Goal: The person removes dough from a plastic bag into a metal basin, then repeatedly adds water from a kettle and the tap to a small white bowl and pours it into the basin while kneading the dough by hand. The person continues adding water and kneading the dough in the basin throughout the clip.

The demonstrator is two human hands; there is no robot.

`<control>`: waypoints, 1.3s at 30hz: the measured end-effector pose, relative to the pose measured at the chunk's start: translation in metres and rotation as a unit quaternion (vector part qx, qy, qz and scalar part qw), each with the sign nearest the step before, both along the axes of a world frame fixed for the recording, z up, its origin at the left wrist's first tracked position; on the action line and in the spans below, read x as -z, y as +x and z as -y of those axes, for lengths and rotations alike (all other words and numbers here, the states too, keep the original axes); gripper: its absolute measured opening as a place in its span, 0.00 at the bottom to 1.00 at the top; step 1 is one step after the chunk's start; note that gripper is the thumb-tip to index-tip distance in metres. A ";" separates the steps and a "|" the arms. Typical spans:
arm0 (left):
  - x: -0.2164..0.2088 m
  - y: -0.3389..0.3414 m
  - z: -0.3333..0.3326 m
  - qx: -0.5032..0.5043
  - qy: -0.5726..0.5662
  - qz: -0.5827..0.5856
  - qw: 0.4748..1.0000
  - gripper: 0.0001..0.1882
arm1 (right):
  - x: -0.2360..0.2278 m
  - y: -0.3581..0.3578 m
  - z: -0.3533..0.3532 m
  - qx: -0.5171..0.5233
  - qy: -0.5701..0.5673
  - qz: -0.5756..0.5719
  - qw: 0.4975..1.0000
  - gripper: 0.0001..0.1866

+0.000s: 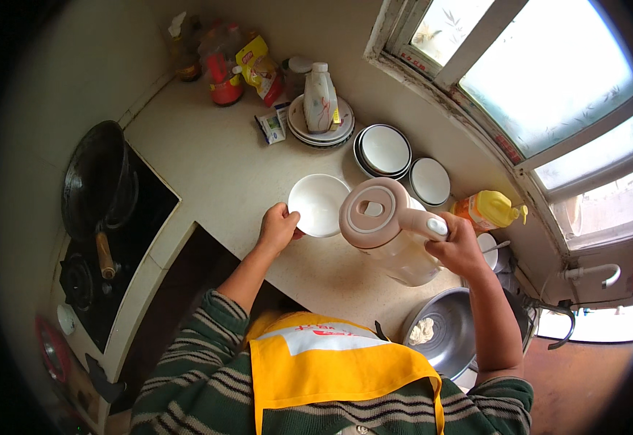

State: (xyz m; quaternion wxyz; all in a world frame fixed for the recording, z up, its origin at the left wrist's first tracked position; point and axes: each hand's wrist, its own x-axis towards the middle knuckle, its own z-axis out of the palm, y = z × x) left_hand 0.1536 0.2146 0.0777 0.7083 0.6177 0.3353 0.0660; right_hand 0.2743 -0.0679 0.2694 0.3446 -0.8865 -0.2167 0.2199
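Observation:
My left hand (279, 228) pinches the left rim of a white bowl (319, 205), thumb on top. Nothing shows inside the bowl. In my right hand (456, 243) is the handle of a clear pitcher (409, 264) with a beige-pink lid (374, 212). The pitcher tilts toward the bowl, its lid close to the bowl's right rim; I cannot tell whether they touch or whether liquid is inside. Under my right forearm sits a grey metal basin (443, 330) with a pale lump that looks like dough (422, 331).
Stacked plates (297, 116) hold a white bottle (320, 98) at the back. Stacked bowls (385, 148) and a yellow pump bottle (487, 209) line the window wall. At left, a wok (95, 181) rests on a black stove (146, 210). A faucet (596, 272) is at right.

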 end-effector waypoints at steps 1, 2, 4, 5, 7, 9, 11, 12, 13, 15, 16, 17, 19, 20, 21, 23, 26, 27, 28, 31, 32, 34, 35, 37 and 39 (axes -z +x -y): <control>0.001 0.000 0.000 -0.002 0.011 0.008 1.000 0.09 | -0.002 0.002 -0.003 -0.020 0.001 0.012 1.000 0.14; 0.002 0.001 0.000 -0.005 0.006 0.010 1.000 0.09 | -0.004 0.004 -0.005 -0.031 -0.010 0.021 0.999 0.13; 0.002 0.001 -0.001 -0.007 0.003 0.014 1.000 0.09 | -0.007 0.006 -0.011 -0.046 -0.026 0.031 0.998 0.13; 0.002 0.001 0.000 -0.005 0.004 0.015 1.000 0.09 | -0.008 0.006 -0.014 -0.052 -0.031 0.033 0.998 0.13; 0.003 0.000 0.000 -0.003 0.005 0.013 1.000 0.09 | -0.011 0.007 -0.020 -0.061 -0.046 0.034 0.996 0.13; 0.004 0.001 0.000 -0.003 -0.010 0.008 1.000 0.09 | -0.015 0.007 -0.025 -0.068 -0.066 0.034 0.995 0.14; 0.007 0.000 0.000 -0.002 -0.003 0.013 1.000 0.10 | -0.018 0.007 -0.030 -0.075 -0.085 0.034 0.993 0.14; 0.008 0.000 0.000 -0.004 -0.023 0.009 1.000 0.10 | -0.019 0.006 -0.033 -0.077 -0.089 0.027 0.993 0.15; 0.010 0.000 0.000 -0.002 -0.005 0.012 1.000 0.10 | -0.020 0.006 -0.035 -0.078 -0.103 0.034 0.991 0.15; 0.014 0.000 0.001 -0.004 -0.019 0.002 1.000 0.10 | -0.022 0.006 -0.038 -0.078 -0.121 0.035 0.989 0.15; 0.016 -0.001 0.001 -0.001 -0.004 0.009 1.000 0.10 | -0.022 0.006 -0.039 -0.079 -0.121 0.034 0.989 0.16; 0.017 -0.001 0.001 -0.001 -0.005 0.012 1.000 0.11 | -0.023 0.006 -0.039 -0.079 -0.120 0.033 0.989 0.16; 0.020 -0.002 0.001 -0.001 -0.006 0.015 1.000 0.11 | -0.024 0.006 -0.040 -0.078 -0.123 0.030 0.989 0.16; 0.022 -0.002 0.002 -0.002 -0.006 0.015 1.000 0.11 | -0.025 0.006 -0.040 -0.077 -0.127 0.027 0.989 0.16; 0.023 -0.003 0.002 -0.005 -0.022 0.011 1.000 0.11 | -0.025 0.007 -0.040 -0.078 -0.120 0.019 0.990 0.16; 0.025 -0.003 0.001 -0.007 -0.007 0.017 1.000 0.11 | -0.024 0.007 -0.041 -0.078 -0.131 0.032 0.988 0.16; 0.028 -0.005 0.001 -0.009 -0.003 0.020 1.000 0.11 | -0.024 0.006 -0.041 -0.080 -0.128 0.033 0.988 0.16; 0.029 -0.006 0.000 -0.009 -0.018 0.015 1.000 0.11 | -0.024 0.006 -0.042 -0.080 -0.127 0.032 0.988 0.16; 0.029 -0.006 0.000 -0.008 0.001 0.019 1.000 0.11 | -0.025 0.006 -0.042 -0.082 -0.133 0.034 0.987 0.16; 0.030 -0.008 0.001 -0.008 0.006 0.016 1.000 0.11 | -0.028 0.005 -0.043 -0.086 -0.148 0.045 0.984 0.16; 0.030 -0.008 0.001 -0.010 0.006 0.016 1.000 0.11 | -0.028 0.005 -0.043 -0.089 -0.149 0.050 0.984 0.16; 0.029 -0.009 0.001 -0.001 0.009 0.009 1.000 0.10 | -0.030 0.005 -0.043 -0.091 -0.153 0.055 0.982 0.15; 0.029 -0.010 0.000 0.010 0.012 0.003 1.000 0.10 | -0.030 0.005 -0.043 -0.090 -0.155 0.056 0.982 0.15; 0.028 -0.010 0.000 0.023 0.020 -0.010 1.000 0.10 | -0.031 0.005 -0.043 -0.089 -0.155 0.055 0.982 0.15; 0.027 -0.010 0.001 0.024 0.015 -0.020 0.999 0.09 | -0.031 0.005 -0.041 -0.089 -0.151 0.049 0.983 0.15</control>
